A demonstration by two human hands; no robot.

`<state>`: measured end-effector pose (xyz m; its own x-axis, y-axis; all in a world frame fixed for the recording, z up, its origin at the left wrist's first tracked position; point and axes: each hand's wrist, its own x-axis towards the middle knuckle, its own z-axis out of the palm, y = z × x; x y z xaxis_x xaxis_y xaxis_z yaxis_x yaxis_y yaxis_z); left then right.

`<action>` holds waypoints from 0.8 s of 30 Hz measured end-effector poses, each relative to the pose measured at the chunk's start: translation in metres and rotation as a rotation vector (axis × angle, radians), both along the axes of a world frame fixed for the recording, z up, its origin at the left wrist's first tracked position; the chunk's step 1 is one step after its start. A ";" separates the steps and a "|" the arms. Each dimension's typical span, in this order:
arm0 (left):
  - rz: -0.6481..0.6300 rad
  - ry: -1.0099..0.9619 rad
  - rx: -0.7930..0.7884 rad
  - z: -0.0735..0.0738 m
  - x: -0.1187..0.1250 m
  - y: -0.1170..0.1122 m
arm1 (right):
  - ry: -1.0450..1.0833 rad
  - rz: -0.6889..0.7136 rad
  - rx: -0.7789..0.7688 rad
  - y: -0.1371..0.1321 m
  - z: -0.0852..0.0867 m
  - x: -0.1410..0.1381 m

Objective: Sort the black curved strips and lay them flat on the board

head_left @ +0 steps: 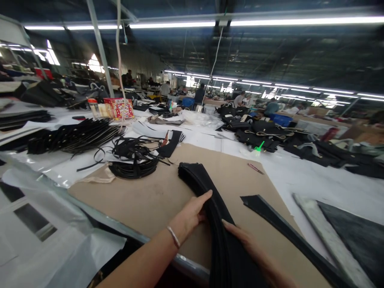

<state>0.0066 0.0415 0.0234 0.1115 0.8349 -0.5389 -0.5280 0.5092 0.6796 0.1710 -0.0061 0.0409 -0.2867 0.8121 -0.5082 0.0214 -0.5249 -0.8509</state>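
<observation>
A thick stack of long black fabric strips runs from the table's middle toward me, widening at the near end. My left hand, with a silver bangle at its wrist, grips the stack's left edge, its thumb lying on top. On the other side my right hand holds the stack with its thumb on the upper face; its other fingers are hidden. To the right, a single black strip lies apart on the brown board.
Bundled thin black straps lie at the left, beside fanned black pieces. Small red-handled snips rest on the board's right side. A green-nozzled bottle stands farther back near piled black bags. A pale-edged dark slab sits at right.
</observation>
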 end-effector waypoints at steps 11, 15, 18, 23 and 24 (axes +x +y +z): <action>0.026 -0.234 -0.022 -0.005 0.012 -0.015 | -0.457 -0.070 0.355 -0.015 0.005 -0.018; 0.020 -0.265 -0.019 -0.010 0.002 -0.023 | -0.510 -0.064 0.381 -0.026 0.013 -0.026; 0.029 -0.278 -0.041 -0.008 -0.005 -0.027 | -0.509 -0.031 0.390 -0.032 0.021 -0.028; 0.001 -0.411 -0.087 -0.014 -0.016 -0.033 | -0.519 0.083 0.395 -0.038 0.030 -0.031; -0.010 -0.444 -0.076 -0.018 -0.019 -0.034 | -0.510 0.100 0.405 -0.039 0.032 -0.031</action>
<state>-0.0120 0.0075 0.0055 0.3537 0.7926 -0.4966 -0.7548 0.5555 0.3488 0.1398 -0.0450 0.0727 -0.1751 0.9495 -0.2605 0.5060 -0.1402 -0.8511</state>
